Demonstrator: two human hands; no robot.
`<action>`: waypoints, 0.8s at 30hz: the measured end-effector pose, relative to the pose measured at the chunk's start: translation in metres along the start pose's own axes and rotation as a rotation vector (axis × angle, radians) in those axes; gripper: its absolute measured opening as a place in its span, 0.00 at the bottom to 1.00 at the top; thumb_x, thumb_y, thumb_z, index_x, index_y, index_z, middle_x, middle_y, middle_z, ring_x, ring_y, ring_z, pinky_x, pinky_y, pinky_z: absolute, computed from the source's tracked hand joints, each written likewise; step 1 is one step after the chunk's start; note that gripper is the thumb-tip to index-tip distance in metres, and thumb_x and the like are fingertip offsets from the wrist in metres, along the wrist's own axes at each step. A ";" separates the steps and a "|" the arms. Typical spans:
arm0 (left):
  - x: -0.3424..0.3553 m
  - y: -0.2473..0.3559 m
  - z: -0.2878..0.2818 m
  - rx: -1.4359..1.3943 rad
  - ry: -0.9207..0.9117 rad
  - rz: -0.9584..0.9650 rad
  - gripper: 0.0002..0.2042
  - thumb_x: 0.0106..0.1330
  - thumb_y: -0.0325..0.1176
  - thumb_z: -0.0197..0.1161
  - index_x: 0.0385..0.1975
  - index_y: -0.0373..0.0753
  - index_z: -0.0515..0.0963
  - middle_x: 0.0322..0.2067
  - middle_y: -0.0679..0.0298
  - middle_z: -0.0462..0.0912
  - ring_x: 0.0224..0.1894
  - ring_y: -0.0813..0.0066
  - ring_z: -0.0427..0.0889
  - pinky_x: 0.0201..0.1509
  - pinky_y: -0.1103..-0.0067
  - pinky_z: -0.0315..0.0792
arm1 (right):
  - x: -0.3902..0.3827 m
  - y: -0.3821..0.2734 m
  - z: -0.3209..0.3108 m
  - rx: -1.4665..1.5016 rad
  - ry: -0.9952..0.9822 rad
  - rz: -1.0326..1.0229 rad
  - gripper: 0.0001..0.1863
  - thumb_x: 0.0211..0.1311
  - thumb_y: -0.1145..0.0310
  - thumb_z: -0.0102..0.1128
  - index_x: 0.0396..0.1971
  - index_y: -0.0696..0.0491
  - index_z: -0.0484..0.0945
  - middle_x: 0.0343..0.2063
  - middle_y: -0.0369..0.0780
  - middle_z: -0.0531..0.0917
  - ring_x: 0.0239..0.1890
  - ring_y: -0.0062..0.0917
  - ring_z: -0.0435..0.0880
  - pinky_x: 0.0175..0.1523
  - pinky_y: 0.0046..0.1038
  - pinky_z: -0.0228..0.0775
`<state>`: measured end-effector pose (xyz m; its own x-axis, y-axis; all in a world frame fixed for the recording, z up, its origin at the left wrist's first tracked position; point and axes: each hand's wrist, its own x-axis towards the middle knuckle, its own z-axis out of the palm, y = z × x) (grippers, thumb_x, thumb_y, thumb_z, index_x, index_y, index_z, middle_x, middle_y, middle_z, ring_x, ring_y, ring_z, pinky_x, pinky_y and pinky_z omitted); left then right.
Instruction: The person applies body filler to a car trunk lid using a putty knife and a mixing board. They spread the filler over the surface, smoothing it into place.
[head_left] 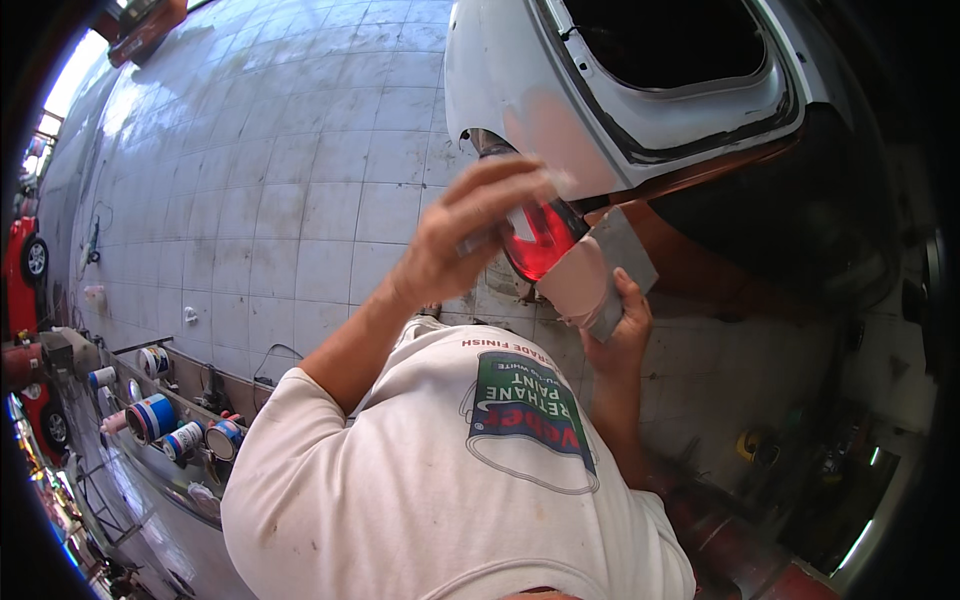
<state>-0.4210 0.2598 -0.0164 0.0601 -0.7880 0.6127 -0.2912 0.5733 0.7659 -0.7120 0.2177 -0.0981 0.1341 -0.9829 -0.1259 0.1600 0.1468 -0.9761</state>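
Observation:
My right hand point(625, 320) grips a flat grey plate point(630, 252), with the thumb lying over its edge. A thick smear of beige putty point(577, 283) covers the plate's left part. My left hand point(470, 225) is raised in front of a red tail lamp point(545, 240) at the corner of a white car point(500, 60). Motion smears its fingers, and something pale and blurred shows by the fingertips. Whether that hand holds a tool cannot be made out. A pinkish patch point(560, 145) marks the car's body panel just beyond the lamp.
The car's rear opening point(670, 40) has a dark-edged frame. At the lower left, several paint cans point(152, 417) stand on a bench-like surface. A red vehicle point(28, 255) is at the far left. Pale floor tiles point(300, 200) stretch left of the car.

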 end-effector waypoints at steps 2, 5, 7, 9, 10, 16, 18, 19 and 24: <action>-0.019 0.010 0.025 -0.239 -0.152 0.064 0.34 0.60 0.10 0.64 0.68 0.44 0.81 0.70 0.52 0.76 0.71 0.53 0.78 0.72 0.65 0.78 | 0.000 -0.014 0.024 0.444 -0.071 0.258 0.21 0.78 0.59 0.61 0.59 0.59 0.81 0.53 0.44 0.88 0.51 0.30 0.90 0.55 0.39 0.85; -0.048 -0.031 0.030 0.231 -0.308 0.070 0.35 0.57 0.13 0.66 0.66 0.51 0.84 0.72 0.57 0.75 0.72 0.48 0.76 0.75 0.60 0.76 | 0.000 -0.008 -0.005 0.752 -0.333 0.291 0.24 0.78 0.56 0.58 0.62 0.59 0.79 0.55 0.46 0.88 0.53 0.31 0.90 0.56 0.39 0.85; -0.066 -0.076 0.017 0.493 -0.507 0.026 0.37 0.58 0.14 0.64 0.69 0.55 0.81 0.72 0.59 0.77 0.71 0.49 0.77 0.73 0.61 0.77 | -0.004 -0.021 -0.011 0.640 -0.298 0.182 0.27 0.78 0.56 0.57 0.67 0.60 0.76 0.57 0.46 0.86 0.56 0.34 0.89 0.59 0.40 0.83; -0.070 -0.119 0.005 0.472 -0.375 -0.093 0.37 0.59 0.15 0.63 0.70 0.55 0.80 0.70 0.59 0.78 0.69 0.50 0.79 0.71 0.61 0.78 | -0.006 -0.056 -0.005 0.514 -0.268 0.067 0.29 0.77 0.57 0.56 0.69 0.60 0.73 0.58 0.47 0.86 0.57 0.35 0.88 0.61 0.41 0.82; -0.062 -0.135 -0.001 0.459 -0.318 -0.151 0.37 0.60 0.15 0.63 0.71 0.54 0.79 0.70 0.58 0.79 0.68 0.51 0.80 0.71 0.62 0.79 | -0.008 -0.070 -0.001 0.446 -0.255 0.008 0.30 0.77 0.57 0.56 0.70 0.61 0.73 0.58 0.47 0.86 0.57 0.36 0.88 0.62 0.41 0.82; 0.085 -0.189 -0.012 0.677 0.031 -0.028 0.33 0.66 0.18 0.58 0.71 0.54 0.79 0.67 0.57 0.82 0.66 0.50 0.82 0.66 0.60 0.81 | -0.013 -0.079 -0.017 0.331 -0.067 0.013 0.26 0.70 0.70 0.60 0.65 0.65 0.76 0.57 0.48 0.86 0.57 0.36 0.88 0.65 0.38 0.80; 0.118 -0.210 -0.008 0.712 0.005 -0.151 0.31 0.67 0.21 0.59 0.69 0.57 0.80 0.66 0.57 0.82 0.64 0.50 0.83 0.64 0.60 0.81 | -0.020 -0.076 -0.031 0.270 -0.055 0.023 0.26 0.70 0.69 0.60 0.65 0.65 0.76 0.57 0.47 0.86 0.57 0.35 0.87 0.65 0.38 0.80; 0.127 -0.214 -0.002 0.727 -0.015 -0.213 0.30 0.67 0.22 0.59 0.68 0.58 0.81 0.65 0.57 0.83 0.64 0.50 0.83 0.64 0.61 0.82 | -0.023 -0.075 -0.041 0.265 -0.052 0.042 0.26 0.70 0.69 0.60 0.65 0.64 0.76 0.57 0.47 0.85 0.57 0.35 0.87 0.65 0.38 0.80; 0.103 -0.166 0.050 0.817 0.061 -0.270 0.26 0.69 0.27 0.62 0.65 0.61 0.83 0.62 0.60 0.84 0.58 0.47 0.86 0.61 0.59 0.83 | -0.032 -0.068 -0.084 0.315 -0.058 0.070 0.28 0.72 0.62 0.60 0.63 0.68 0.78 0.56 0.49 0.87 0.57 0.38 0.88 0.65 0.41 0.81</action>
<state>-0.4139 0.0727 -0.0903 0.2710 -0.8472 0.4570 -0.8533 0.0083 0.5213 -0.8094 0.2298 -0.0425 0.2096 -0.9626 -0.1719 0.4420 0.2501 -0.8614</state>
